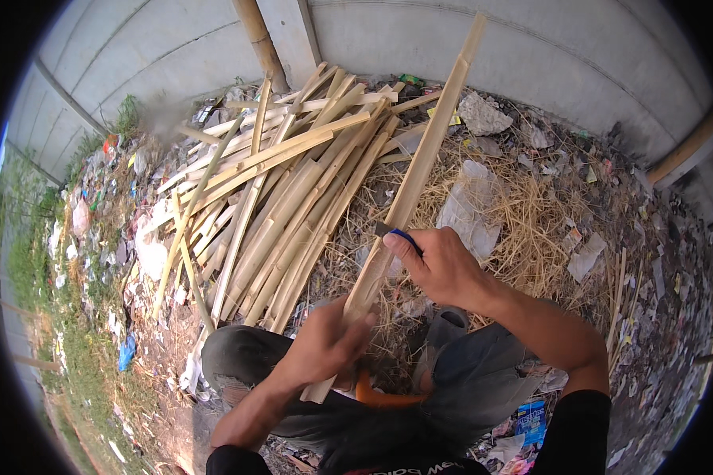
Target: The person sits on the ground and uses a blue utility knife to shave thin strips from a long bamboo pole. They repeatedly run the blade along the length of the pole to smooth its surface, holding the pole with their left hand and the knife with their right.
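Note:
A long split bamboo strip [426, 158] slants from between my knees up toward the grey wall. My left hand [330, 339] is closed around its lower part, near my knee. A small knife [383, 229] with a dark blade and a blue handle is gripped in my right hand [445, 267]. Its blade meets the strip's edge around mid-length, above my left hand. The fingers of my right hand wrap the handle and hide most of it.
Left of the strip lies a pile of split bamboo [281, 198]. Dry shavings [531, 218] and a pale crumpled sheet [469, 207] cover ground to the right. A concrete wall [547, 55] and a bamboo pole [260, 39] stand behind. Litter and grass spread at left.

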Motion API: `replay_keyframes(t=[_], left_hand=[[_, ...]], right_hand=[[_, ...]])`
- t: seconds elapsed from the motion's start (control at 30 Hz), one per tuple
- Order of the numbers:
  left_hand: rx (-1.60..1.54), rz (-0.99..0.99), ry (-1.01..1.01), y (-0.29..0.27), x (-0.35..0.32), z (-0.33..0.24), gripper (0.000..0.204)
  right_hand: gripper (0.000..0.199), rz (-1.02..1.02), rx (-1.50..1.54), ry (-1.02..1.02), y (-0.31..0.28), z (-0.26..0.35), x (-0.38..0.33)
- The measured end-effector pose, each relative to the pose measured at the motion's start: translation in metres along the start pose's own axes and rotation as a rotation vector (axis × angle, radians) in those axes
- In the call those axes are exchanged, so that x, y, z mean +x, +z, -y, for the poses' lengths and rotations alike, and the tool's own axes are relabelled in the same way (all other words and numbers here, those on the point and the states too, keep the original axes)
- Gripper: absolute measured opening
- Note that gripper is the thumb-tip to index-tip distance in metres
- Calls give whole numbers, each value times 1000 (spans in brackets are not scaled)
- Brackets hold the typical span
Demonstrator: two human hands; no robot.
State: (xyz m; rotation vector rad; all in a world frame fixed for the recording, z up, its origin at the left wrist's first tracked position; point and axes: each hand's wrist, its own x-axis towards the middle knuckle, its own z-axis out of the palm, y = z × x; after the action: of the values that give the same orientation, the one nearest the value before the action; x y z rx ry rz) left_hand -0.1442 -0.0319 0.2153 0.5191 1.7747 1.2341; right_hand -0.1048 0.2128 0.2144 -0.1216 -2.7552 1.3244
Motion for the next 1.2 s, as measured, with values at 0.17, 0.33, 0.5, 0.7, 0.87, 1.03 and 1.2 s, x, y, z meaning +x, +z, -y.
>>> replay_keyframes(t=[0.17, 0.33, 0.5, 0.7, 0.87, 1.03, 1.2], left_hand=[[48, -9, 10, -2, 2, -5, 28], [53, -52, -24, 1, 0, -14, 26], [125, -58, 4, -4, 3, -8, 27], [254, -135, 82, -2, 8, 5, 28], [187, -108, -20, 2, 5, -14, 23], [217, -162, 95, 0, 8, -1, 23], [219, -141, 43, 3, 5, -14, 23]], right_hand=[[53, 62, -25, -181, 35, 11, -30], [52, 8, 50, -77, 18, -2, -8], [51, 87, 1, -106, 29, 10, -21], [49, 88, -67, -260, 47, 13, -35], [51, 54, 50, -18, 16, 1, -7], [55, 85, 11, -100, 20, 10, -15], [52, 19, 6, -58, 17, 0, -8]])
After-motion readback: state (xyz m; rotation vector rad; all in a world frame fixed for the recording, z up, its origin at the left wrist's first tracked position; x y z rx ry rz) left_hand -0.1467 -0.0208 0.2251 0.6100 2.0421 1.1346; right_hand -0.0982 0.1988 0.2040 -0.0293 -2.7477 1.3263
